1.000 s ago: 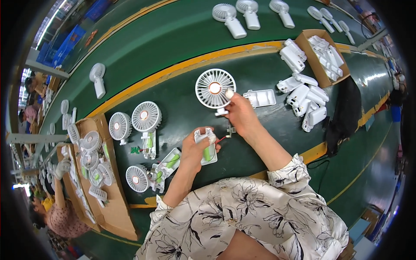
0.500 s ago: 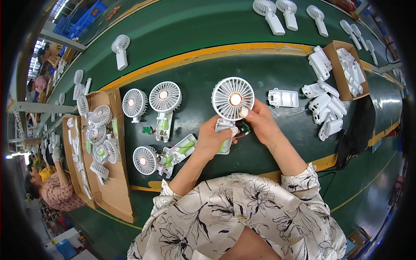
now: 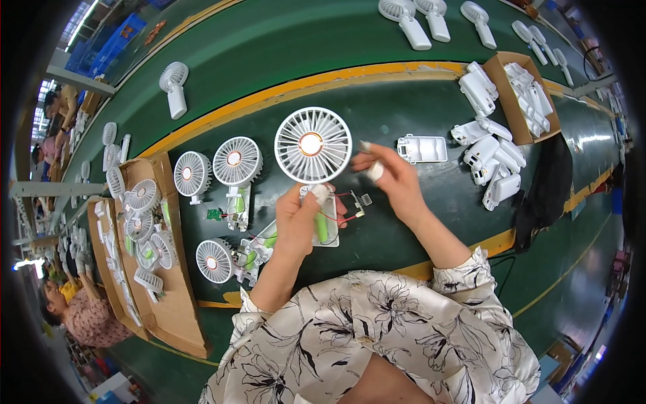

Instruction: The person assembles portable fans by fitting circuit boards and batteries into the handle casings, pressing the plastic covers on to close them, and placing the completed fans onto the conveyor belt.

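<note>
My left hand [image 3: 296,219] is closed round the open handle of a white handheld fan [image 3: 326,124]. The fan's round grille faces up, with an orange ring at its centre. A green battery [image 3: 322,227] shows in the handle beside my fingers. Red wires lead from it to a small circuit board [image 3: 361,202] hanging off to the right. My right hand [image 3: 400,188] is apart from the fan, just right of the grille, fingers spread and holding nothing. White covers wrap some fingertips on both hands. A white handle shell [image 3: 422,149] lies beyond my right hand.
Several part-built fans [image 3: 235,161] lie left on the green bench. A cardboard tray [image 3: 168,283] of fans stands farther left. White shells pile at right [image 3: 491,158] beside a cardboard box [image 3: 508,101] and black cloth [image 3: 545,195]. A belt [image 3: 269,54] carries finished fans. Another person [image 3: 94,313] sits left.
My left hand has brought the fan left and nearer. My right hand has let go of it and drawn off to the right. The circuit board now dangles out in the open.
</note>
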A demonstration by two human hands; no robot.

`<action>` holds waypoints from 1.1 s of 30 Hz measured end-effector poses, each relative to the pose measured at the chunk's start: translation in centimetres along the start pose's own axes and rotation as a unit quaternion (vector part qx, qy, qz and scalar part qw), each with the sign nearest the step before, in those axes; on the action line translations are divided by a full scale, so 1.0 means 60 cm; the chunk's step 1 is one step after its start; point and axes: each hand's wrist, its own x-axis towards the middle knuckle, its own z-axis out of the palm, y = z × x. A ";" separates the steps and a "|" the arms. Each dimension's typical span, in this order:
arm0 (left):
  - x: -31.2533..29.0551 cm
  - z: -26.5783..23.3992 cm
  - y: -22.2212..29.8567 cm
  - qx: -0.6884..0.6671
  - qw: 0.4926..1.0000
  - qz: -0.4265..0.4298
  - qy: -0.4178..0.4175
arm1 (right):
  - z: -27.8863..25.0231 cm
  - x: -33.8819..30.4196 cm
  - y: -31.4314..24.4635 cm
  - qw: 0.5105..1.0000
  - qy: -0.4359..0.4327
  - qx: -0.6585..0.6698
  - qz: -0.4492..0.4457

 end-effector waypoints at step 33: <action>0.012 0.030 -0.030 -0.094 0.991 -0.079 0.059 | 0.036 -0.038 0.007 0.753 0.020 -0.468 -0.462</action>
